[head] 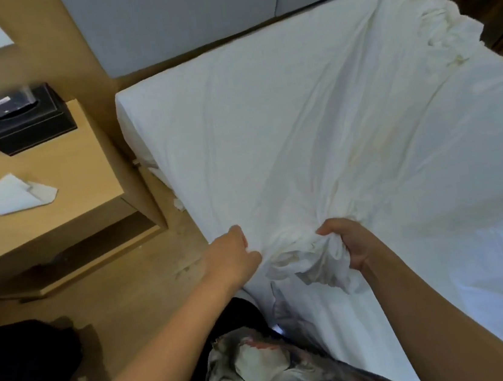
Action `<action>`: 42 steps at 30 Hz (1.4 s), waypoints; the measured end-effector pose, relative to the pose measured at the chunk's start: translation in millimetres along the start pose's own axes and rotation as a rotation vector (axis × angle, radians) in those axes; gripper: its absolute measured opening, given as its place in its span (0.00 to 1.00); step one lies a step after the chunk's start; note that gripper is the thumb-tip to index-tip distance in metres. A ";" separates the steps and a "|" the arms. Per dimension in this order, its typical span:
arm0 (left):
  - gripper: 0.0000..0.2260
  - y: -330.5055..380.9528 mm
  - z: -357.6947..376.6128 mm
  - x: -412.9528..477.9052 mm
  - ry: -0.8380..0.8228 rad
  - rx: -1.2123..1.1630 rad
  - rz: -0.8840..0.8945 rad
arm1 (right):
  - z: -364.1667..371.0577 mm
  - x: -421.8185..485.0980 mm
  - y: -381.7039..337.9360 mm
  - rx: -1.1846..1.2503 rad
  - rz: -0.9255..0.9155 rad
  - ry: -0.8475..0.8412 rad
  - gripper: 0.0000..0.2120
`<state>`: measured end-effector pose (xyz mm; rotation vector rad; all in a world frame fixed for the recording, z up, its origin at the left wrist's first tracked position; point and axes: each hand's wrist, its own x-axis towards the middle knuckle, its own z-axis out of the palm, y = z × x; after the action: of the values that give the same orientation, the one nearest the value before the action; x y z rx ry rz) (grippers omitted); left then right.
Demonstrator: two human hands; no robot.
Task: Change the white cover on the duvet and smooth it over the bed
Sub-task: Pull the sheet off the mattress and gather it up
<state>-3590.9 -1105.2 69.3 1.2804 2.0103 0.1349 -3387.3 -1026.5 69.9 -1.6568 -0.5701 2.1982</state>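
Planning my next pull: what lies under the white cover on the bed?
The white cover hides whatever lies beneath its middle. Showing at its edges: the mattress side on the left, and a paler sheet near the right hand.

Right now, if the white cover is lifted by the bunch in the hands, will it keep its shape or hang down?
Probably floppy: the white cover crumples into soft folds where the right hand grips it, so it would hang down. Likely light for its size, since it lies thin and wrinkled over the bed.
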 end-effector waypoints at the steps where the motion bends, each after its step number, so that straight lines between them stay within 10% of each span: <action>1: 0.07 5.4 -0.1 4.9 0.044 -0.048 0.021 | -2.0 -2.2 -2.2 -0.026 0.011 -0.009 0.04; 7: 0.31 87.9 11.3 41.5 -0.283 -0.420 -0.015 | -8.2 -20.0 -9.7 -0.152 0.066 -0.059 0.14; 26: 0.07 150.5 -16.4 44.9 -0.357 -0.587 0.435 | 1.2 -26.4 -13.5 0.268 -0.263 -0.009 0.13; 29: 0.09 128.5 -15.6 62.4 -0.255 -0.404 0.349 | -1.9 -26.9 -8.1 0.180 -0.258 0.058 0.14; 34: 0.26 108.9 -19.7 83.6 -0.687 -0.249 -0.047 | 3.9 -26.5 -9.4 0.028 -0.268 0.091 0.14; 42: 0.17 100.7 -8.2 86.7 -0.199 -0.310 0.343 | 7.3 -26.7 -12.0 -0.001 -0.150 0.089 0.18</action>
<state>-3541.4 -981.7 75.1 1.3648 1.5210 0.4455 -3386.8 -1029.9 100.0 -1.6466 -0.6483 2.0085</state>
